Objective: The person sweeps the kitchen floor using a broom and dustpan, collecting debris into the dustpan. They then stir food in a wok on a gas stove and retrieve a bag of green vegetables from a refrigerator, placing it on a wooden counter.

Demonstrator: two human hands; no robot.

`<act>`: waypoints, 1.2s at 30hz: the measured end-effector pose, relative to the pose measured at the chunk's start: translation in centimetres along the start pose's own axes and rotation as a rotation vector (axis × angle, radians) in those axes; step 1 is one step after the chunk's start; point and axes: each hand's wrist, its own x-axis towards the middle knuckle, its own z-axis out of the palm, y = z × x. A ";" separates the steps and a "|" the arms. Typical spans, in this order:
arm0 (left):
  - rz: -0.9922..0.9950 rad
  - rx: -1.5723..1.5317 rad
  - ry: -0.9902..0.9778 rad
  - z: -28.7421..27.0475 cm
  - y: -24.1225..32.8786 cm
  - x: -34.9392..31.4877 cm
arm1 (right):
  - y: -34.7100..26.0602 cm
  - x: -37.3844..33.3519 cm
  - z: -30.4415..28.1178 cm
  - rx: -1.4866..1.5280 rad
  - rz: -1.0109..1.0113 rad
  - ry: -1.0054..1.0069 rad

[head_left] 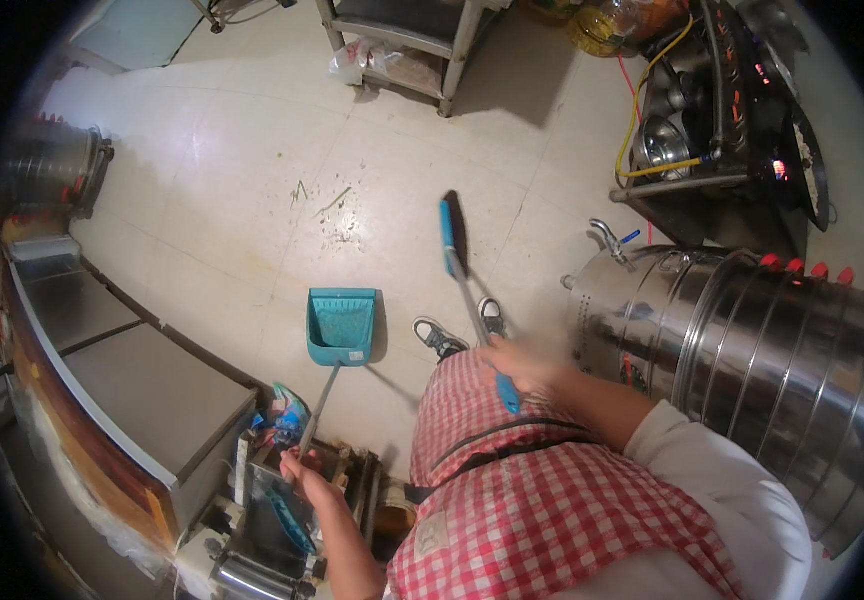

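Where the head view looks down on a tiled kitchen floor [252, 200], the entries run as follows.

Left hand [304, 470]: near, left of the body, fingers wrapped tight round the upper end of the dustpan handle [320, 400].

Dustpan [341, 326]: teal, resting on the floor ahead of the feet, mouth facing the far side, long metal handle slanting back to the left hand.

Right hand [524, 362]: blurred, in front of the apron, closed on the broom handle [480, 335] just above its blue end grip.

Broom [451, 232]: blue head with dark bristles, at the floor right of the dustpan and farther out, apart from it; whether the bristles touch the tiles cannot be told.

Debris [337, 215]: green scraps and specks scattered on the tiles beyond the dustpan, left of the broom head.

Shoes [439, 337]: two, between dustpan and broom handle.

Apron [542, 490]: red-and-white check, filling the near centre.

Steel drum [752, 350]: large, ribbed, at right, with a tap on its far side.

Stove [742, 120]: far right, with pots and a yellow hose.

Steel counter [122, 370]: along the left.

Rack [412, 40]: on the far side, a bag under it.
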 end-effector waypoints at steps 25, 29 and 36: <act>-0.153 -0.233 0.379 6.1 -2.0 -8.0 | -18.1 9.0 6.4 -1.055 -0.344 0.137; -0.123 -0.287 0.448 9.0 -0.8 -5.6 | -23.0 10.9 2.3 -1.053 -0.374 -0.183; -0.248 -0.297 0.401 13.7 -3.6 -3.0 | -37.4 13.9 13.8 -1.547 -0.816 -0.090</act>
